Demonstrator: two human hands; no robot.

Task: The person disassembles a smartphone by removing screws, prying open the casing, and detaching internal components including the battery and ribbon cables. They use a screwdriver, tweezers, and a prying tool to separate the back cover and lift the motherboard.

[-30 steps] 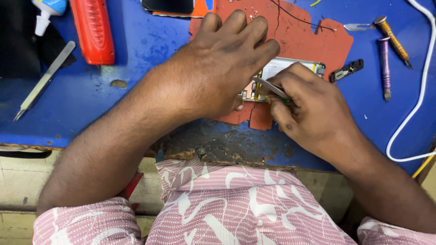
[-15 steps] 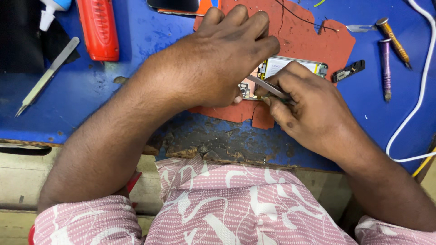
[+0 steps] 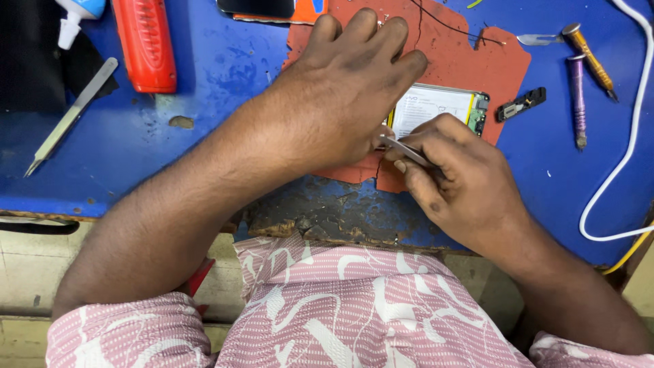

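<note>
You are sitting at a big blue table (image 3: 204, 82), and a red mat (image 3: 504, 68) is lying on it. Everything here is told from that red mat. Your left hand (image 3: 340, 95) is lying flat on the mat with its fingers spread a little, pressing down on the open phone (image 3: 436, 105), which is resting near the mat's front edge with its white battery showing. Your right hand (image 3: 463, 177) is sitting at the front edge of the mat, just beside the phone, and it is pinching thin metal tweezers (image 3: 405, 151) tight between thumb and fingers. The tweezer tips are pointing in under your left hand, so you cannot see what they are touching. Far to the left of the mat a fat red tool (image 3: 144, 42) is lying, and a flat metal stick (image 3: 68, 117) is lying even farther left. To the right of the mat two small screwdrivers (image 3: 586, 61) are lying near each other, and a white cable (image 3: 630, 136) is curving past them. A little black part (image 3: 521, 104) is sitting right at the mat's right edge.
</note>
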